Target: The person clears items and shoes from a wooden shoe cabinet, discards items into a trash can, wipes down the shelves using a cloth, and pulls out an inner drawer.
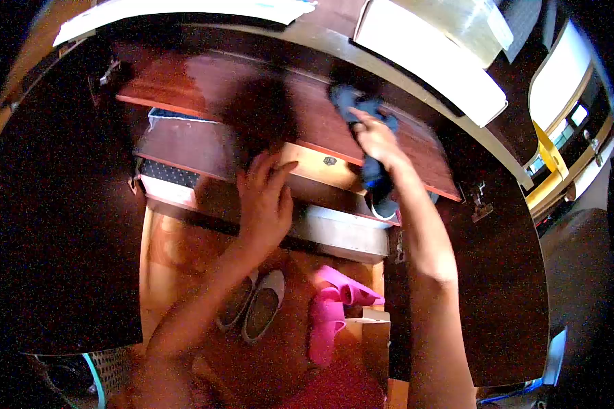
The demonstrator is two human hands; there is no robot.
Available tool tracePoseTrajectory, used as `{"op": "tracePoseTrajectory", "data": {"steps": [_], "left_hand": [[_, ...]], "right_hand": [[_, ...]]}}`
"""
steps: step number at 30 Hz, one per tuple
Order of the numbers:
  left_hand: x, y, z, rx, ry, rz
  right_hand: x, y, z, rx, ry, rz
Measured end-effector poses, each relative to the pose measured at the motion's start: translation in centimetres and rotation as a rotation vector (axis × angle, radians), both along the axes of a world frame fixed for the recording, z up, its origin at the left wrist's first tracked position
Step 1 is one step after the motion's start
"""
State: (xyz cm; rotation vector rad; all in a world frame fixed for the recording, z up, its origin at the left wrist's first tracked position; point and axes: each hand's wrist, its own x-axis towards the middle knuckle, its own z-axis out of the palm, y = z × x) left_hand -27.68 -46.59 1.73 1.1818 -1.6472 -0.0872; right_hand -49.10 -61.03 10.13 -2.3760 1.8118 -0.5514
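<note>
A dark blue cloth (pixel 350 99) lies bunched on the reddish-brown top shelf (pixel 314 102) of a cabinet. My right hand (pixel 378 140) presses on it with its fingers closed over the fabric, and part of the cloth hangs below the wrist over the shelf's front edge. My left hand (pixel 265 201) is in front of the shelves, fingers extended and apart, holding nothing. Its fingertips overlap the left end of a light wooden box (pixel 314 163) with a dark clasp, on the level below.
Dark cabinet doors stand open at left (pixel 68 204) and right (pixel 484 273). Lower down are a white box (pixel 341 230), a polka-dot box (pixel 167 176), pale-rimmed shoes (pixel 265 307), pink slippers (pixel 327 317) and a cardboard box (pixel 368 337). White papers (pixel 430 58) lie on top.
</note>
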Motion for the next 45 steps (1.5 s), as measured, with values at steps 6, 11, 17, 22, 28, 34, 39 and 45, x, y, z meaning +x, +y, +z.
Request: {"op": "tracePoseTrajectory", "data": {"steps": [6,11,17,22,28,34,39,45], "left_hand": [[2.3,-1.1,1.2,-0.073,-0.079,0.157],[3.3,-2.3,2.2,-0.032,-0.248,0.242],[4.4,-4.3,2.5,0.009,-0.363,0.317],[4.8,-6.2,1.4,0.064,-0.484,0.341],[5.0,-5.5,2.0,0.057,-0.458,0.251],[5.0,-4.5,2.0,0.076,-0.495,0.293],[5.1,-4.2,2.5,0.022,-0.498,0.325],[5.3,-4.0,2.7,0.064,-0.504,0.314]], "right_hand": [[11.4,-1.3,-0.4,-0.071,0.058,0.544],[8.4,-5.6,0.4,-0.033,0.079,0.418],[-5.6,-6.3,0.0,0.172,-0.344,-0.213],[-15.6,-14.3,-1.9,0.199,0.075,-0.476],[1.0,-10.9,0.4,0.054,0.182,-0.173],[9.5,-10.9,0.3,-0.021,0.215,0.370],[-0.6,-14.4,-0.2,0.089,0.298,0.131],[-10.0,-16.6,-2.7,0.028,0.314,-0.164]]}}
